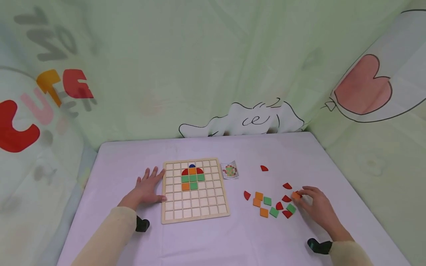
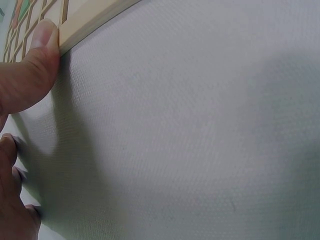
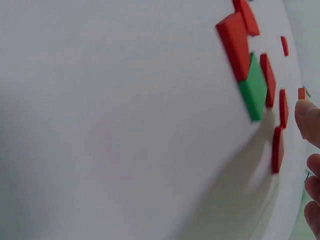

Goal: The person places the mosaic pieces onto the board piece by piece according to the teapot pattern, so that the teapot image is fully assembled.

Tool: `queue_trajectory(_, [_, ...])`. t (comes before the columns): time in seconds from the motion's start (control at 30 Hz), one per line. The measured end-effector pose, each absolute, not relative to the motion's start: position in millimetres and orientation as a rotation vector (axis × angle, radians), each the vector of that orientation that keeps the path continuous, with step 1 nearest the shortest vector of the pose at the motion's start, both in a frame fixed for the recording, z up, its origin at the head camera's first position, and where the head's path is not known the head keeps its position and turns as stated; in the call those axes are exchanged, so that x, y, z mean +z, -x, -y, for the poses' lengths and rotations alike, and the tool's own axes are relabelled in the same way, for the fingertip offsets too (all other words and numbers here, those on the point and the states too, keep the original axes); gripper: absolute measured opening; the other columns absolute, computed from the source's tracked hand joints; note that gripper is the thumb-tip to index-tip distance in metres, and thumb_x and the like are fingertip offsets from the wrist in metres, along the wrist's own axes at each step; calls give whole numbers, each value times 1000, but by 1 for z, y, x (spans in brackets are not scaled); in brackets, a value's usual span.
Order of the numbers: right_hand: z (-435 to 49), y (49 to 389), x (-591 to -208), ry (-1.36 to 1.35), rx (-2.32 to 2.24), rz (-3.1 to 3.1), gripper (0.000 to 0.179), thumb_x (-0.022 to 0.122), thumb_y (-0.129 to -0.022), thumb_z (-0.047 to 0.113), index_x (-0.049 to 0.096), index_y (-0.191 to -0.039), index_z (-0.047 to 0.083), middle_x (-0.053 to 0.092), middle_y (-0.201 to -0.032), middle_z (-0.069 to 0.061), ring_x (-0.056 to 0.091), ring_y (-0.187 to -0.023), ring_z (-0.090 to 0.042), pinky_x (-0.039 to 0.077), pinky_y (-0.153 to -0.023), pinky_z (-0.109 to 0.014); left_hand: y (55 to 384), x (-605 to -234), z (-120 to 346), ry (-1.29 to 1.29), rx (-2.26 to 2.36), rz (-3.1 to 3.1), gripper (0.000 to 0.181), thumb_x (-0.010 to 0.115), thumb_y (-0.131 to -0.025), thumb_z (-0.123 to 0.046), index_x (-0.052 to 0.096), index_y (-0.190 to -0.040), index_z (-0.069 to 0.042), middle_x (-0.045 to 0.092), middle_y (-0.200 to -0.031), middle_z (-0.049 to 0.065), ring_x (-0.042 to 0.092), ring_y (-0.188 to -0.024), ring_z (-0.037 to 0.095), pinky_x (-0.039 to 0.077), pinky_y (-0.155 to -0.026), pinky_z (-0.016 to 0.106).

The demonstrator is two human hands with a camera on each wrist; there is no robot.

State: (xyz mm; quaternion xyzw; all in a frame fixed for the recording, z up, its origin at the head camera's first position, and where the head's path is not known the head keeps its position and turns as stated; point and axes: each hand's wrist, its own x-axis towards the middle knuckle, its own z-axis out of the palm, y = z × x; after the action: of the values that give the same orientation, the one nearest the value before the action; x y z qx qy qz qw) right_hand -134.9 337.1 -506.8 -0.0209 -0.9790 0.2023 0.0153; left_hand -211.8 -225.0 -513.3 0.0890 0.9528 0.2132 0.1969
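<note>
My left hand (image 1: 148, 187) lies spread at the left side of a wooden grid board (image 1: 186, 203). Its thumb (image 2: 45, 37) presses on the board's frame, and a fingertip reaches the frame higher up. On the board, a blue piece (image 1: 192, 166), orange squares (image 1: 185, 186), green squares (image 1: 193, 178) and two red quarter-round tiles (image 1: 200, 171) form a figure. Over on the right, my right hand (image 1: 317, 208) pinches an orange square tile (image 1: 295, 195) between thumb and fingers, just above the loose pieces. Only a sliver of that tile shows in the right wrist view.
Right of the board lies a small picture card (image 1: 230, 170). Loose orange squares (image 1: 259, 196), green squares (image 1: 274, 212) and red quarter-round tiles (image 1: 279, 205) are scattered near my right hand. One red tile (image 1: 264, 168) lies farther back. Printed curtains (image 1: 166, 74) surround the white-covered table (image 1: 199, 244).
</note>
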Motion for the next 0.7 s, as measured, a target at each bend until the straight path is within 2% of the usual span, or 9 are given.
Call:
queue_trajectory(0.27, [-292, 164, -502, -56, 719, 3081, 31, 74, -93, 14, 70, -118, -4, 50, -141, -31, 46, -127, -51, 54, -96, -62, 211, -516, 228, -231, 594, -2656, 106, 84, -83, -36, 21, -163, -8, 7, -170, 25, -2, -156, 51, 6, -122, 73])
queue_trajectory(0.47, [-244, 187, -497, -157, 769, 3094, 30, 74, -94, 16, 70, -120, 1, 50, -146, -26, 41, -137, -48, 49, -104, -63, 212, -516, 227, -247, 600, -2665, 105, 84, -83, -35, 22, -163, -7, 8, -170, 25, -2, -156, 51, 6, -122, 73])
queue_trajectory(0.7, [-176, 207, -497, -288, 821, 3121, 27, 76, -93, 18, 73, -117, 8, 51, -148, -21, 44, -139, -44, 48, -108, -58, 215, -516, 227, -241, 608, -2666, 105, 85, -83, -35, 22, -163, -8, 7, -171, 24, -2, -157, 50, 6, -122, 73])
